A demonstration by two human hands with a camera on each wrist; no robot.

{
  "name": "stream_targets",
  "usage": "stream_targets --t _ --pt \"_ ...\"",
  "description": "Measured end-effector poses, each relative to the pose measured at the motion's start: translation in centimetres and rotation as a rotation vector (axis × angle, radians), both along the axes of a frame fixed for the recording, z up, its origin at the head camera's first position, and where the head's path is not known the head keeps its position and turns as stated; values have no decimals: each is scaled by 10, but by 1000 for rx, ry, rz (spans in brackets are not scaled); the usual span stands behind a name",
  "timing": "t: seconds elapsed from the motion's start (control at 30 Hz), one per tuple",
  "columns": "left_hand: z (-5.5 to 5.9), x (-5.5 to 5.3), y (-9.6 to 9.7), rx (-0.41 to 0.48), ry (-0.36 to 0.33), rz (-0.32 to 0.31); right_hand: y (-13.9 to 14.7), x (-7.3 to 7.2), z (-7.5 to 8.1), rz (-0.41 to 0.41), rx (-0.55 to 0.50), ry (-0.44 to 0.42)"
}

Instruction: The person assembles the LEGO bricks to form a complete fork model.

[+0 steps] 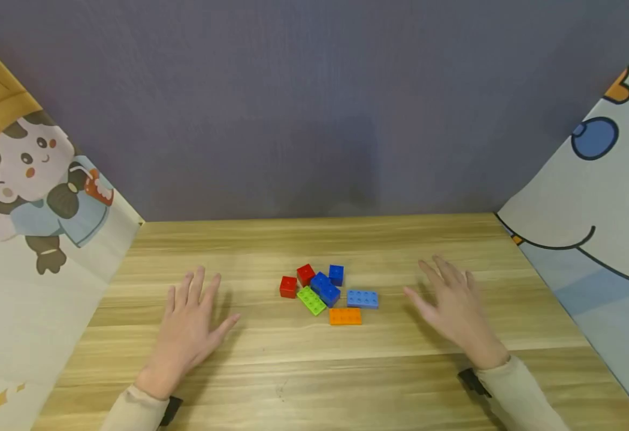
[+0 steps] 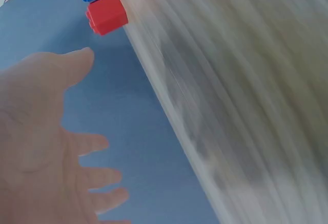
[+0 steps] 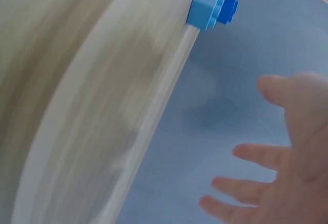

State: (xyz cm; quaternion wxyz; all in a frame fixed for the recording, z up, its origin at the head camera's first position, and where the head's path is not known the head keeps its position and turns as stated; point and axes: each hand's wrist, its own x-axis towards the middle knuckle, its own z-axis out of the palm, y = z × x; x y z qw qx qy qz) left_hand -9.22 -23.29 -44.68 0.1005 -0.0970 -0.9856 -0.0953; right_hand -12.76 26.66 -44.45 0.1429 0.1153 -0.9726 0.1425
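Several toy building bricks lie in a loose cluster at the middle of the wooden table. Two red bricks (image 1: 288,287) sit on its left, with a lime green brick (image 1: 311,300) below them. Dark blue bricks (image 1: 325,289) are in the centre and at the back. A light blue brick (image 1: 362,299) and an orange brick (image 1: 345,316) lie toward the right and front. My left hand (image 1: 187,326) is spread left of the cluster, holding nothing. On the other side my right hand (image 1: 457,308) has its fingers extended, apart from the light blue brick.
The wooden table (image 1: 271,371) ends at a dark grey back wall (image 1: 314,108). Printed panels with cartoon figures flank it, a left panel (image 1: 12,311) and a right panel (image 1: 546,221). A dark strap piece (image 1: 474,383) shows at my right wrist.
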Motion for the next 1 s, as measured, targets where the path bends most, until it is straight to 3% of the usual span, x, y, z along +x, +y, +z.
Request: stream_targets --t 0.13,0.27,0.4,0.53,1.0 --pt "-1 -4 6 42 -36 -39 -10 -5 -6 86 -113 175" --pt "-5 -7 14 119 7 -84 -20 -8 -10 131 -202 253" --pt "-6 -10 24 199 41 -115 -30 -5 -6 113 -307 137" --pt "-6 -13 34 271 26 -129 -39 -2 -2 94 -376 32" --pt "-2 -14 56 402 -17 -155 -54 -2 -7 136 -427 -11"
